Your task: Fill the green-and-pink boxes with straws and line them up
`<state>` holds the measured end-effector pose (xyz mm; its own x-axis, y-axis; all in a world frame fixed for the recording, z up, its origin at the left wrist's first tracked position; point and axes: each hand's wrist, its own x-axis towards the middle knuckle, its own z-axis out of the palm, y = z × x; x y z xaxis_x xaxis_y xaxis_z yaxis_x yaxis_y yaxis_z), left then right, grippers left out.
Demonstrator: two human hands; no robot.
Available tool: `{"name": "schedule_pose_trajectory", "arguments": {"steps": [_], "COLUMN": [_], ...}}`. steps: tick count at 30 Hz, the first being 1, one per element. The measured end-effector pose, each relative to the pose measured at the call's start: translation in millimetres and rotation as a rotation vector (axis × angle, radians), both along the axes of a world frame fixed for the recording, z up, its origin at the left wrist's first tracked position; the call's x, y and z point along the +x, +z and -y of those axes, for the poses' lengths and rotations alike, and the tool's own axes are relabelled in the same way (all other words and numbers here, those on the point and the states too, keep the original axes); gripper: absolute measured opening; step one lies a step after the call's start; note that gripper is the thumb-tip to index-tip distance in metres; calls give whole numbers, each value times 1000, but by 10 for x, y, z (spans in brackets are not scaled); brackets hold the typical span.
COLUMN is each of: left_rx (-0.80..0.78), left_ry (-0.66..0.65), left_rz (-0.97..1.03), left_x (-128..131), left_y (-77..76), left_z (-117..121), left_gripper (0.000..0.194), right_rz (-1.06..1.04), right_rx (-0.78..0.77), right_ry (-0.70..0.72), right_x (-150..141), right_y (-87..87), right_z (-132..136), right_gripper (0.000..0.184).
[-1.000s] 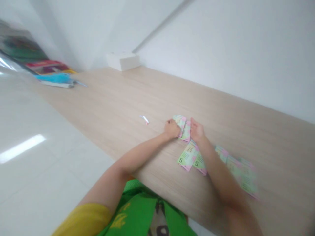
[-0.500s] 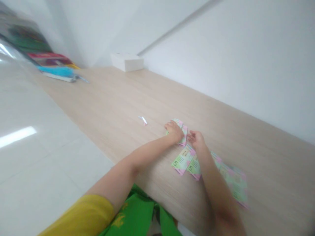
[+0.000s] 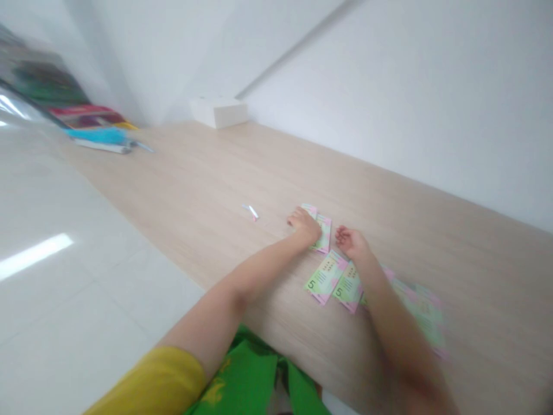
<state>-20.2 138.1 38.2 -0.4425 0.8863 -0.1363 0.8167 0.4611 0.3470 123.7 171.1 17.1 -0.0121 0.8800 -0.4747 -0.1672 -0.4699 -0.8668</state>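
Note:
Several green and pink printed cards lie in a slanting row on the light wooden tabletop. My left hand [image 3: 306,225] is over the far card [image 3: 309,208], its fingers bent down at that card's left edge and partly hiding it. Beside it, partly under my wrist, is another card [image 3: 324,230]. My right hand [image 3: 352,242] hovers just right of these, fingers loosely curled, and I see nothing in it. Nearer to me lie two cards marked 5, a left one [image 3: 327,276] and a right one [image 3: 349,286]. My right forearm covers part of the row, and further cards [image 3: 427,311] show beyond it.
A small white and pink item [image 3: 252,212] lies left of the cards. At the back, a white box [image 3: 222,112] stands against the wall. Blue packaging [image 3: 99,136] and other colourful things lie at the far left. The tabletop's left edge [image 3: 142,216] borders a tiled floor.
My right hand has drawn slightly right, away from the far cards, and its fingers are more curled. My left hand stays over the far card. The view has shifted a little.

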Motion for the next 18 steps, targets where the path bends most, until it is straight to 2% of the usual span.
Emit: {"name": "schedule_pose_trajectory", "arguments": {"steps": [3,5,6,7,9,12,15,18], "left_rx": [203,407,449,446,362,308,277,254], "left_ry": [-111,-303,-428,-538,-670,-880,-1020,-1077], "left_rz": [-108,-191,-206,-207,-219,-269,-345,-382], "left_x": [28,64,84,102,117,85,18,-32], "left_y": [101,150,156,146,79,-83,-234,-335], "left_z": [237,529,707,894,1258,1652,1804,1802], "left_gripper": [81,80,79,77,79,84,82,70], "right_rz": [3,12,18,28,64,160,240,263], "right_rx": [12,24,30,33,32,7,25,129], "right_ry": [-9,-4,1,6,20,83,185,268], "right_x": [-9,3,15,31,72,146,195,192], "right_y": [-28,-44,-48,-50,-46,-40,-59,-80], "right_z": [0,7,13,20,40,106,250,460], "right_gripper": [24,23,22,21,20,15,12,22]}}
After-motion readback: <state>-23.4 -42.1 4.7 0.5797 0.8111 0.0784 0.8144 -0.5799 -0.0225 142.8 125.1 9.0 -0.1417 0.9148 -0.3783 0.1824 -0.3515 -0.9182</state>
